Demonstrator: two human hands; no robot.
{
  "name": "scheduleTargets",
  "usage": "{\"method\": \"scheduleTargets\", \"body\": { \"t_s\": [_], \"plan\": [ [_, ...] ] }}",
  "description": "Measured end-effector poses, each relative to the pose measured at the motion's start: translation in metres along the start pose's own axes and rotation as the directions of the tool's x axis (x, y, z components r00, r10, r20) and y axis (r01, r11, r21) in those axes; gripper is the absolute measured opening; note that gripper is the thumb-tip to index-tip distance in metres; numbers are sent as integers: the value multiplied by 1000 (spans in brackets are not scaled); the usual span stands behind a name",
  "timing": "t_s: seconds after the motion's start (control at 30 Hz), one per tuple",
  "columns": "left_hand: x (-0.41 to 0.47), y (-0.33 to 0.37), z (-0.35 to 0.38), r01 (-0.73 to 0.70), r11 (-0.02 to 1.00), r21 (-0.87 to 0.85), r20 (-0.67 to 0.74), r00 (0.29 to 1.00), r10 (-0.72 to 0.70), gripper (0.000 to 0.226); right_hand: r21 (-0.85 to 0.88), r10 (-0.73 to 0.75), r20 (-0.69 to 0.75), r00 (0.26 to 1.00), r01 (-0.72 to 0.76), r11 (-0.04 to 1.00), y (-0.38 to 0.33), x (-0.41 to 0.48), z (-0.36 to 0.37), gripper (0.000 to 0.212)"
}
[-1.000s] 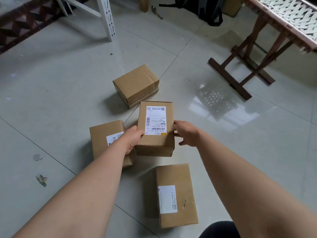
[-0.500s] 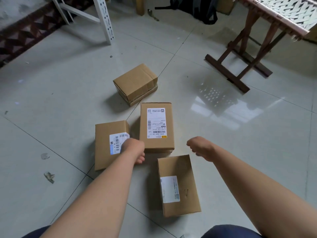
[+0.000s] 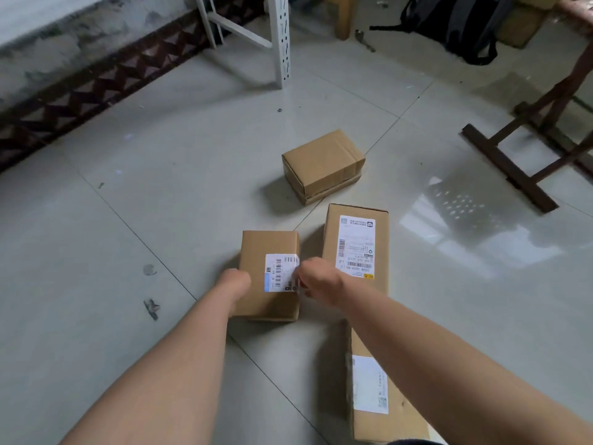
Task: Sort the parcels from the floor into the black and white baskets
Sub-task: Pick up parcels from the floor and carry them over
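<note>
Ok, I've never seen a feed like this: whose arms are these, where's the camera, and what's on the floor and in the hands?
There is no machine here. These are a person's two bare arms, filmed by one camera worn on the head and looking down. Four cardboard parcels lie on the tiled floor: a plain parcel farthest off, a big-label parcel, a near parcel under the right forearm, and a small parcel. The left hand and right hand are against the small parcel's two sides. Their fingers are hidden, so I cannot confirm a grip. No basket is in view.
</note>
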State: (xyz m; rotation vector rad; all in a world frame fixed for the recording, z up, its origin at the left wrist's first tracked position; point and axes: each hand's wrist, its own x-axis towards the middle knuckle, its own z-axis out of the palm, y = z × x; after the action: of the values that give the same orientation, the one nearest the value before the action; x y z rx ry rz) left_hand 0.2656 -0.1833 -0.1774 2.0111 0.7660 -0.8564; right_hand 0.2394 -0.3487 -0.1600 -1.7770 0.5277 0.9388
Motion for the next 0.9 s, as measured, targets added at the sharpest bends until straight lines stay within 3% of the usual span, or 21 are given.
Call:
{"method": "scheduleTargets", "body": {
  "t_s": [0.03,0.1,0.17,0.23,0.33,0.43,0.63,0.7,0.8,0.9],
  "plan": [
    [0,-1,-4,-1,998,-61,-2,1000,0,30,16,7,6,1000,-7,1000,-2,1,4,35],
    [0,5,-16,-88,988,-125,-141,987,70,27,107,-45,-28,999,48,993,-9,0,6,29],
    [-6,20,-28,-226,962,-151,-330,929,166,23,271,-105,-163,981,147,951,-20,-5,-1,33],
    [-17,43,-29,-355,903,-240,-380,891,249,19,400,-151,-337,929,287,871,-31,-16,-17,38],
    [-39,77,-9,-453,787,-418,-307,886,347,26,481,-137,-495,858,402,779,-36,-34,-51,46],
    [-58,97,21,-446,756,-478,-186,893,409,28,532,-49,-576,816,421,735,-24,-57,-85,46],
    [-70,94,76,-397,818,-416,-13,902,431,31,592,145,-594,792,307,746,26,-81,-117,51],
    [-65,87,79,-373,839,-397,-19,917,398,29,604,172,-567,806,264,752,35,-76,-114,43],
    [-55,82,86,-305,879,-365,36,939,341,40,595,242,-589,771,211,775,47,-72,-116,23],
    [-50,76,89,-147,928,-343,185,958,220,64,606,253,-470,846,101,789,55,-70,-113,51]
  ]
}}
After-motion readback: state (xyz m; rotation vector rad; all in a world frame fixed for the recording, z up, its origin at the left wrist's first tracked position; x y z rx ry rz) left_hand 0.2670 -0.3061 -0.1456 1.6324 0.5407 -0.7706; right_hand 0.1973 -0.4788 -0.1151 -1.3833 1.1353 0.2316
